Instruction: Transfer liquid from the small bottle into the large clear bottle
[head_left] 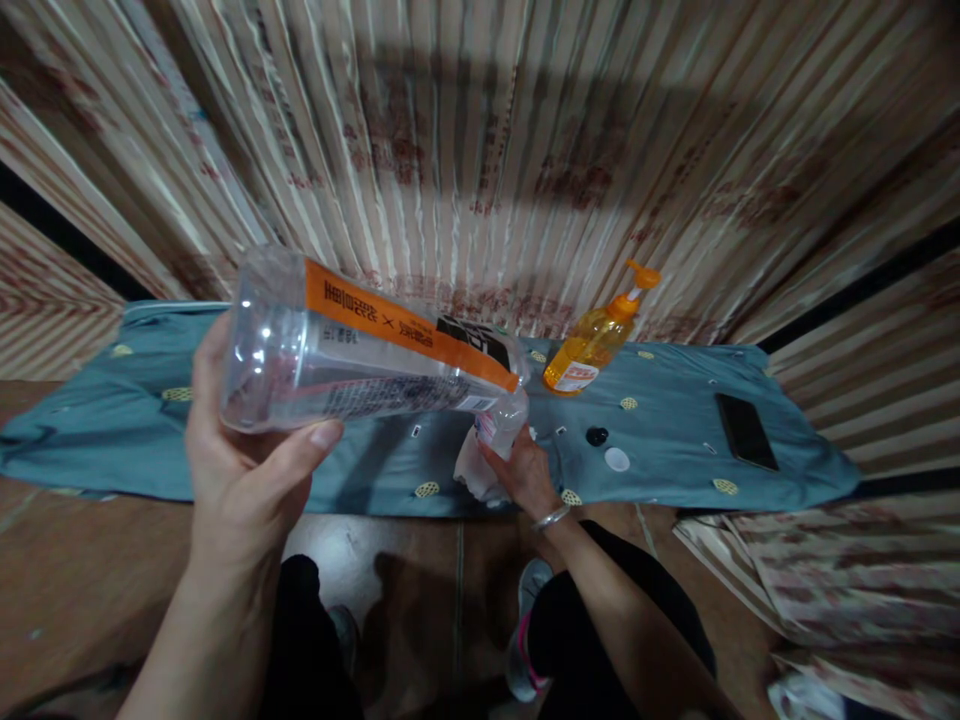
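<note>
My left hand (251,465) is wrapped round the base end of a large clear plastic bottle (375,355) with an orange and black label. The bottle is tilted over, its neck end pointing down to the right. Below that end, a smaller clear bottle (504,415) stands in the grip of my right hand (531,472), which wears a bracelet. The two bottles meet or overlap in view; whether their mouths touch is hidden. Under the small bottle lies a crumpled white tissue or cloth (476,465). No liquid can be made out in the large bottle.
A pump bottle (589,350) of orange liquid stands behind, to the right. A black cap (597,436), a white round cap (616,459) and a dark phone (746,430) lie on the teal cloth-covered table (660,470). A patterned curtain (465,150) hangs behind.
</note>
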